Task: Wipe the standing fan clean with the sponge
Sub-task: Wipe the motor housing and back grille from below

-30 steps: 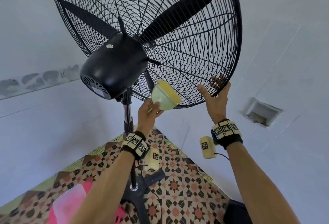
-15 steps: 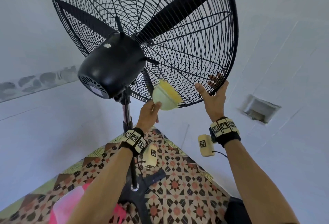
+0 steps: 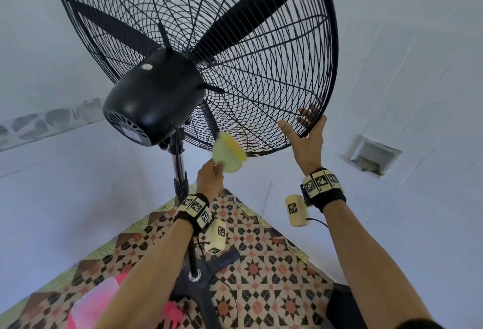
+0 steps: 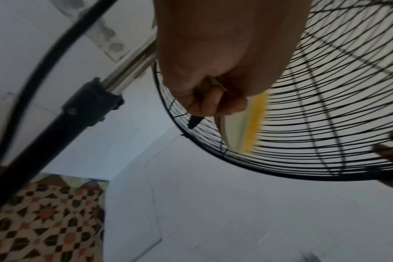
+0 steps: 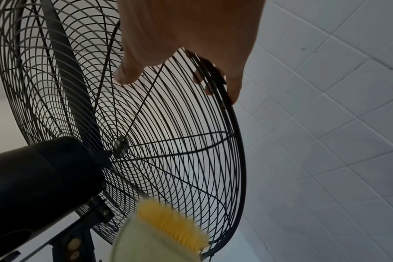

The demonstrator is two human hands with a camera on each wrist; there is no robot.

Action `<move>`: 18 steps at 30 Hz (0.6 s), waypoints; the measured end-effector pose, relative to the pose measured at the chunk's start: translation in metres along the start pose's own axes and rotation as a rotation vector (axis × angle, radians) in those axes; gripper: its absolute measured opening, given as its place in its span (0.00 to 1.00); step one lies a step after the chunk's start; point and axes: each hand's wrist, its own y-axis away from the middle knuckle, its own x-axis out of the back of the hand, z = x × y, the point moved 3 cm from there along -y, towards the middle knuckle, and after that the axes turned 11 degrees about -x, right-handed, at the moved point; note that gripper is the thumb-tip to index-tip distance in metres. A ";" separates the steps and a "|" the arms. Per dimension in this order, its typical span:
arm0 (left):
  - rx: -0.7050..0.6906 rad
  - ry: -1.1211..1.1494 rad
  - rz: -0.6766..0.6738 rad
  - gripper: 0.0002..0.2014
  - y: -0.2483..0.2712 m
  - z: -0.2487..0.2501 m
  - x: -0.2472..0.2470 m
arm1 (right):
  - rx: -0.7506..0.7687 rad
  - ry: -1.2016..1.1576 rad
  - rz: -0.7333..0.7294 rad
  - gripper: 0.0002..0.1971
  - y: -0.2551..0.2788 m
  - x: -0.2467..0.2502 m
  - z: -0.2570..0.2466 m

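Yellow sponge [image 5: 168, 228] face clearest from right wrist; head view blurs it.

Count: one standing fan [image 3: 183, 72], one sponge [image 3: 228, 155], two hands, two wristbands, one wall vent [image 3: 373, 156].

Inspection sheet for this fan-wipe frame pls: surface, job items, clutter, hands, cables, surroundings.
Surface: patterned floor tiles; fan base stands on them.
Job's things: black standing fan, wire guard; sponge, yellow face against the guard's lower part, blurred.
Clutter: pink object on the floor, unclear what.
Hands: left hand grips the sponge; right hand holds the guard's rim.
Cables: black cable runs beside the pole.
Surroundings: pale tiled walls; recessed wall box.
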 end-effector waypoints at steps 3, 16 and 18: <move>0.009 0.059 0.042 0.11 0.007 -0.009 0.007 | 0.003 -0.003 -0.003 0.41 0.001 -0.003 0.000; 0.036 0.063 0.091 0.18 0.008 -0.016 0.002 | -0.006 -0.027 -0.009 0.41 0.002 -0.003 0.001; -0.119 0.095 0.015 0.16 0.025 0.008 0.000 | -0.010 -0.029 -0.007 0.43 0.003 -0.005 -0.001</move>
